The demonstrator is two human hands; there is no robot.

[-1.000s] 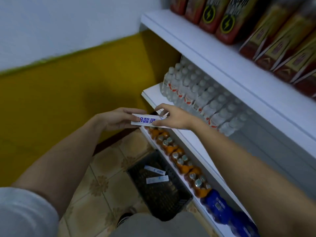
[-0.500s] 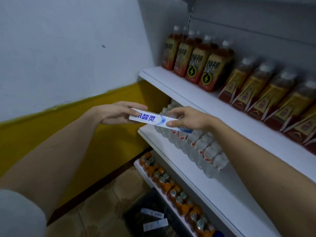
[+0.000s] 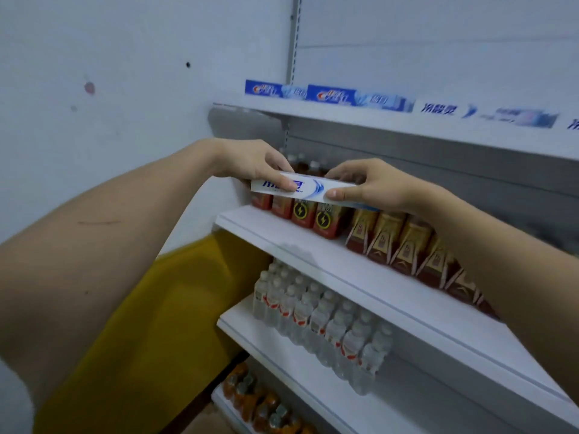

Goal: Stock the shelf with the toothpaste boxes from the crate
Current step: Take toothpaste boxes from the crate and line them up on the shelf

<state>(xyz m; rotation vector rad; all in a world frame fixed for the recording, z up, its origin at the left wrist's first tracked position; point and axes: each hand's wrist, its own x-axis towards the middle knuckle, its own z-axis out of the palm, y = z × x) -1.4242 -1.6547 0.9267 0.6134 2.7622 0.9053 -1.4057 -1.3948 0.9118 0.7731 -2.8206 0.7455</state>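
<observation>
Both hands grip one box [image 3: 313, 191] level, the left hand [image 3: 263, 166] pinching its left end and the right hand [image 3: 366, 186] its right end, likely to keep it square. The top shelf [image 3: 344, 115], already carrying a row of boxes [image 3: 332, 95], sits above both hands.

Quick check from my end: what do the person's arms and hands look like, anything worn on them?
Both forearms are bare up to the frame edge: no sleeves, gloves, watch or rings show. The left hand and right hand have short, unpainted nails. A thin dark line, like a scratch, crosses the left forearm. A pale patch at the lower left corner may be clothing; unclear.
</observation>
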